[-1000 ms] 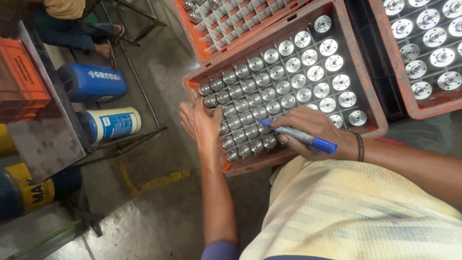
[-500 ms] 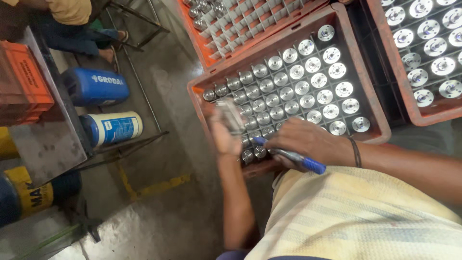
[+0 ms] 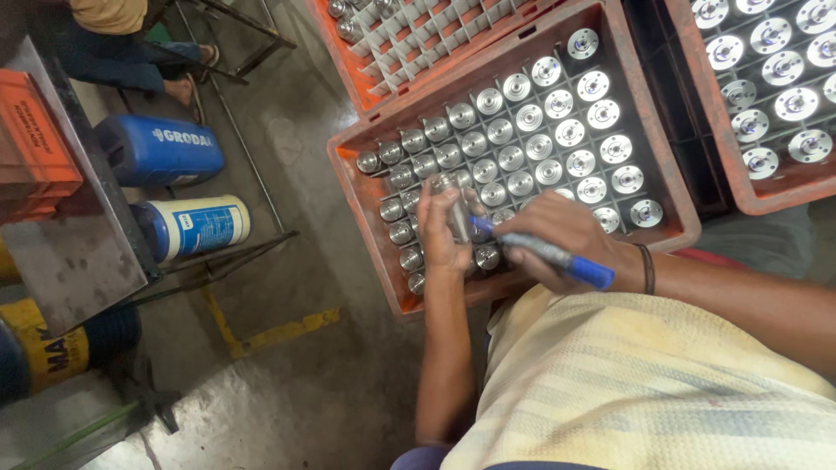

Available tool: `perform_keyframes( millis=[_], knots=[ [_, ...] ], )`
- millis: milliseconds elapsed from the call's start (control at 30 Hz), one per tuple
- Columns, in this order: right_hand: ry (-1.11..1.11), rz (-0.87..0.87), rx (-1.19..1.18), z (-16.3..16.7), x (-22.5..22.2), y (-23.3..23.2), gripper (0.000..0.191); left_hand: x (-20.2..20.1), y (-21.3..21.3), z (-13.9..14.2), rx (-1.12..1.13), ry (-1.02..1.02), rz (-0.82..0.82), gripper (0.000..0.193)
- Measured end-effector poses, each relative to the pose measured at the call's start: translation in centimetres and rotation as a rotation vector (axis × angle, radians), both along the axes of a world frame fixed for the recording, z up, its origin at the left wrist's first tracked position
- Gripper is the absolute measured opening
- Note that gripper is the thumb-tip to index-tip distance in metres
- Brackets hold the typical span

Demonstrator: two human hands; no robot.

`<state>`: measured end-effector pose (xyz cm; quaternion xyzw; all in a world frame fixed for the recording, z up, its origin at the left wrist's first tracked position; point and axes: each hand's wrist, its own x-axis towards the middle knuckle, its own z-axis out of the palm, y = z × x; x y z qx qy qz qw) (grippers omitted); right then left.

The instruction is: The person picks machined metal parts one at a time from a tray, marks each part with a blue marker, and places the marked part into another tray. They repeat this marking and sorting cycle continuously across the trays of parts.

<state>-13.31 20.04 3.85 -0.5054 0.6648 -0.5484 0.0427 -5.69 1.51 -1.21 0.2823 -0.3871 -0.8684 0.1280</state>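
My left hand (image 3: 442, 233) grips a shiny metal cylinder (image 3: 456, 209) lifted just above a red-brown crate (image 3: 670, 187). The crate holds several rows of the same round metal parts in a divider grid. My right hand (image 3: 557, 235) holds a blue marker (image 3: 544, 252), its tip touching the side of the held cylinder. Both hands hover over the crate's near left corner. My yellow striped shirt fills the lower right.
More orange crates of metal parts stand at the top (image 3: 418, 35) and at the right (image 3: 766, 78). A blue jug (image 3: 157, 150) and a blue-and-white canister (image 3: 196, 226) lie on the concrete floor at left. A seated person's legs (image 3: 131, 61) show at top left, next to a metal table (image 3: 70, 252).
My left hand went from resting open on the crate's parts to lifting one cylinder out. My right hand brought the marker tip onto it.
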Motion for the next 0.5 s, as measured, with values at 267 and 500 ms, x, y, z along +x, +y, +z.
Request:
perform_keyframes(
  millis=[267,500],
  knots=[
    [-0.012,0.019,0.026,1.4,-0.3,-0.3,0.023,0.6,-5.2,3.5,-0.995,-0.475,0.026,0.041],
    [-0.055,-0.020,0.055,1.5,-0.7,-0.1,0.025,1.0,-9.8,4.9,-1.606,-0.803,-0.209,0.046]
  ],
)
